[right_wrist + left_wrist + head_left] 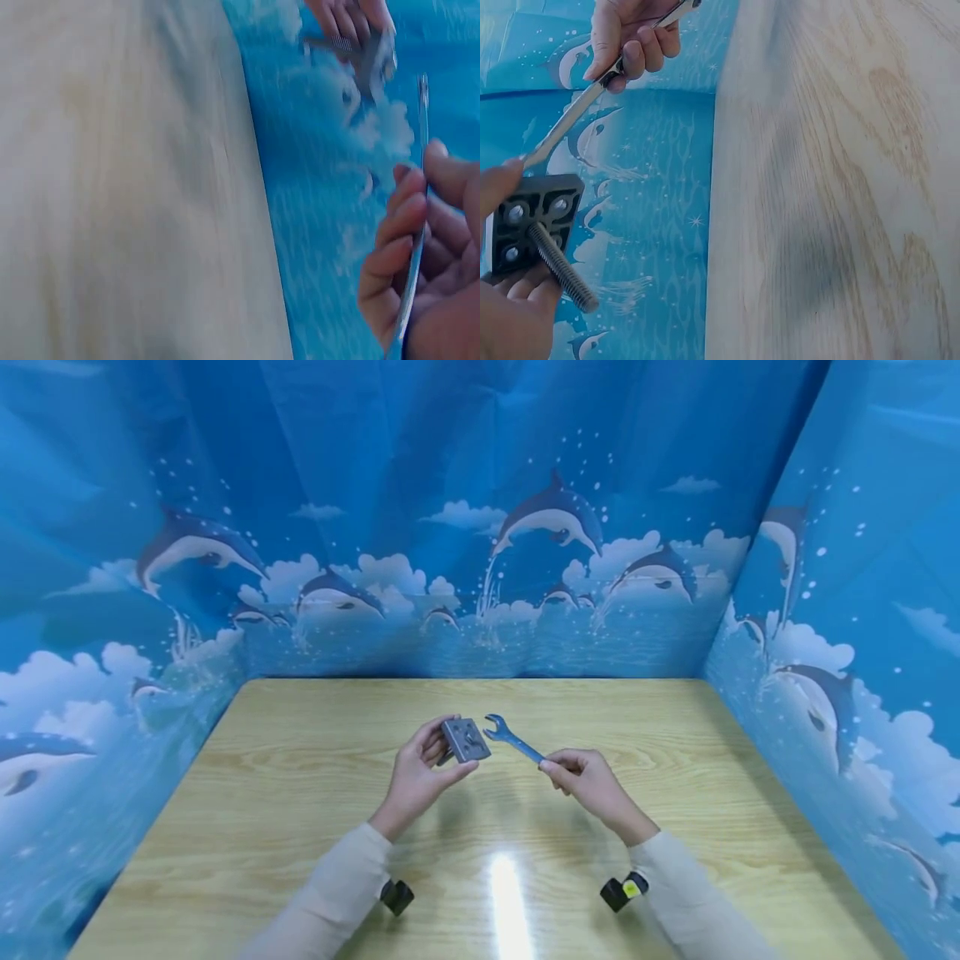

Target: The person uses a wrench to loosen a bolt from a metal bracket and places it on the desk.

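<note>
We hold the plate [466,740] with its bolt [562,267] in our left hand [416,777] above the worktop [300,793] middle, our right hand [588,781] pinching the wrench [512,740] by its end, so it may slip off.

head high, wrists close, facing hands

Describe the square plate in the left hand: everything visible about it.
The square plate is a small grey block, seemingly metal, with a recessed hole near each corner and a threaded bolt sticking out of its middle. The left hand holds it above the wooden table, fingers gripping its edges, its face tilted toward the camera. The wrench head sits just beside its right edge; contact is unclear.
</note>
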Tool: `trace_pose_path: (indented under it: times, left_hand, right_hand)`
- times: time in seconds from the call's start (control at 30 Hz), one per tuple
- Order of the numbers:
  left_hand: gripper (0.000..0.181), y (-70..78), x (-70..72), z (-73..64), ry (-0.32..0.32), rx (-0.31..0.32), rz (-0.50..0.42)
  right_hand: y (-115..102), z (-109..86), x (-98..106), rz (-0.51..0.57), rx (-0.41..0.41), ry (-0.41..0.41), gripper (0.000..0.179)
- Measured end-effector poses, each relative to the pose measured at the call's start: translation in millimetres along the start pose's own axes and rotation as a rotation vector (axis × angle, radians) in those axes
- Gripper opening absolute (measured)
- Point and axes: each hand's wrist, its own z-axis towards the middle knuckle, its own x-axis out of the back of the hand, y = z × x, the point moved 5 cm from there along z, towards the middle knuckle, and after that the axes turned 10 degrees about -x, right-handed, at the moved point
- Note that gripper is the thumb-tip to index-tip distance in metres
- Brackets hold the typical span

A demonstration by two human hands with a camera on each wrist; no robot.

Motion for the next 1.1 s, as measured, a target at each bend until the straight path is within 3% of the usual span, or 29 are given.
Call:
trace_pose_path:
  times: [0.23, 0.43, 0.7, 0.93, 1.1]
  left_hand:
    - [0.077, -0.8, -1.5, 0.1, 0.064, -0.018, -0.005]
    - [0.075, 1.4, -1.4, -1.0, 0.089, -0.035, -0.007]
    - [0.078, 7.3, -2.9, -2.4, 0.057, -0.082, 0.044]
    - [0.075, 33.6, -4.4, -7.5, 0.011, -0.136, 0.085]
    - [0.076, 17.8, -2.2, -4.9, 0.019, -0.133, 0.079]
  right_hand:
    - [1.1, -10.8, -27.2, 0.102, -0.042, 0.037, 0.022]
    - [-0.4, -15.1, -40.9, 0.144, -0.041, 0.032, 0.030]
    - [-1.2, -18.4, -56.1, 0.181, -0.057, 0.006, 0.029]
    - [-3.9, -21.8, -60.0, 0.193, -0.026, -0.021, 0.033]
    - [-4.6, -21.3, -60.7, 0.183, 0.048, -0.024, 0.033]
